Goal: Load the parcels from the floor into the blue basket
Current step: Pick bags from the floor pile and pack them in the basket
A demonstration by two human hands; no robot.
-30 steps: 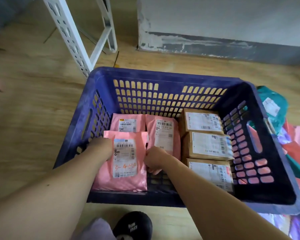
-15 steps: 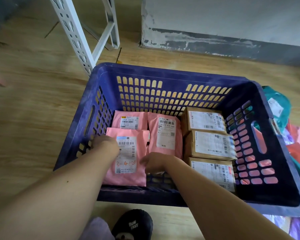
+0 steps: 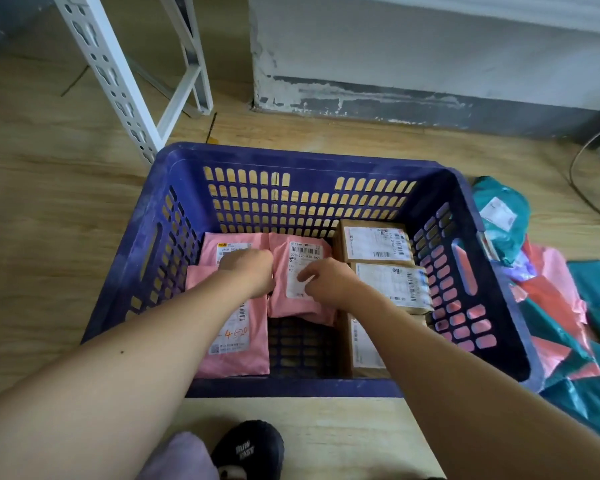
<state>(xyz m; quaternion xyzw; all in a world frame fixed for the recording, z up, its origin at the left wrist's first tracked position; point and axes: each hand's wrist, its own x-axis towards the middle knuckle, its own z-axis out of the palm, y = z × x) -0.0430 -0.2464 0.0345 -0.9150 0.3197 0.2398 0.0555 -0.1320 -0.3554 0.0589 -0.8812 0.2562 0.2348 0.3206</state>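
1. The left hand (image 3: 250, 271) shows only its back. Its fingers curl down where the near pink plastic mailer bag with orange handwriting (image 3: 238, 355) meets the far pink mailer bag (image 3: 211, 249). I cannot tell if it grips either one.
2. The right hand (image 3: 329, 282) has bent fingers on the white label of the middle pink mailer bag (image 3: 291, 308). Whether it pinches or only touches, I cannot tell.
3. The forearms hide part of the near bag's label and much of the nearest of three brown cardboard boxes (image 3: 374, 242).
4. All these parcels lie inside the blue slotted plastic basket (image 3: 291, 155), at frame centre on the wooden floor (image 3: 49, 220). The boxes are in a row along its right wall.
5. A bare patch of basket bottom (image 3: 300, 344) shows at lower centre.
6. Loose teal and pink parcels (image 3: 561, 327) lie on the floor just beside the basket's right wall, cut off by the right frame edge.
7. A white perforated metal shelf leg (image 3: 118, 74) stands just beside the basket's far left corner.
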